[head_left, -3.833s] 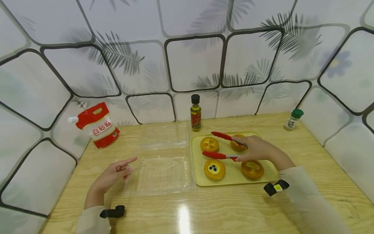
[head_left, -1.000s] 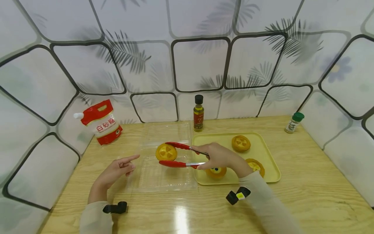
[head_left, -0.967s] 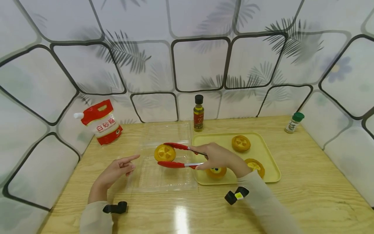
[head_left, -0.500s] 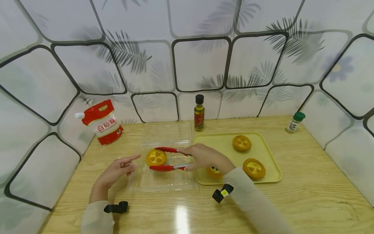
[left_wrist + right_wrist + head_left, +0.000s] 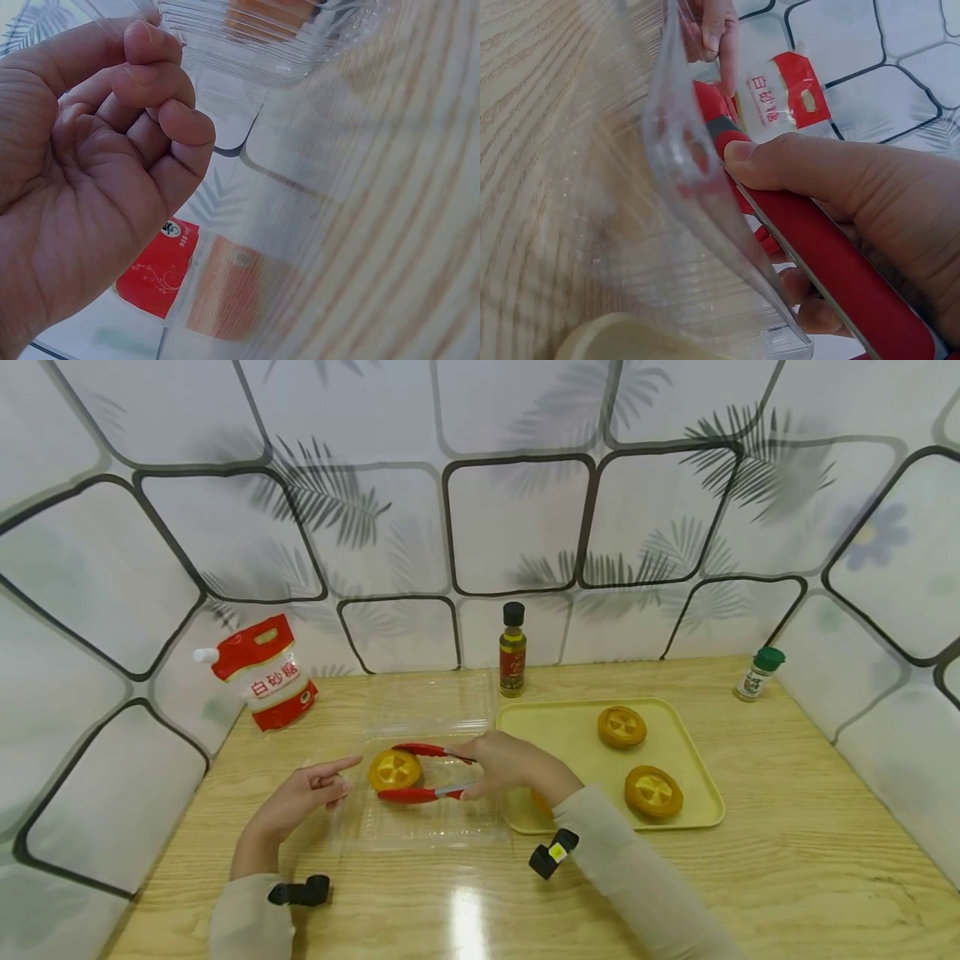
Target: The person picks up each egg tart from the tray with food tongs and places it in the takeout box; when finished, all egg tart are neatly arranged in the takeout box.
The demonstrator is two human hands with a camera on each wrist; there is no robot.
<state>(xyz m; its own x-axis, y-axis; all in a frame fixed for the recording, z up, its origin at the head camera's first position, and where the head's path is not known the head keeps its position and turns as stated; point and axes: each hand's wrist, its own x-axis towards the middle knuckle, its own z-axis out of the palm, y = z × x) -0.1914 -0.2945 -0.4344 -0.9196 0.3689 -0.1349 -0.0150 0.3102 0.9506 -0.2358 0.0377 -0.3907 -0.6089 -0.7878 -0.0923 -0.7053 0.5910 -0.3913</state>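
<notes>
My right hand (image 5: 510, 768) grips red-tipped tongs (image 5: 411, 796); the red handle (image 5: 817, 255) fills much of the right wrist view. Between the tong tips is a round golden tart (image 5: 395, 770) with a yellow patterned top, inside the left part of the clear plastic container (image 5: 450, 831). The container's lid (image 5: 431, 697) lies folded back towards the wall. At the container's left edge is my left hand (image 5: 296, 802), index finger stretched towards the rim and the others loosely curled. In the left wrist view its fingertips are close by the ribbed clear wall (image 5: 247, 52).
A yellow tray (image 5: 708, 806) on the right bears two visible tarts, one (image 5: 622, 727) behind the other (image 5: 653, 792), and a third mostly hidden by my right wrist. Along the wall stand a red-white sugar pouch (image 5: 266, 675), an oil bottle (image 5: 512, 652) and a green-capped shaker (image 5: 759, 675).
The tart was on the tray at first. My right hand has carried it left in the tongs, over the container and then lower, to the container's left side. The left hand has stayed put.
</notes>
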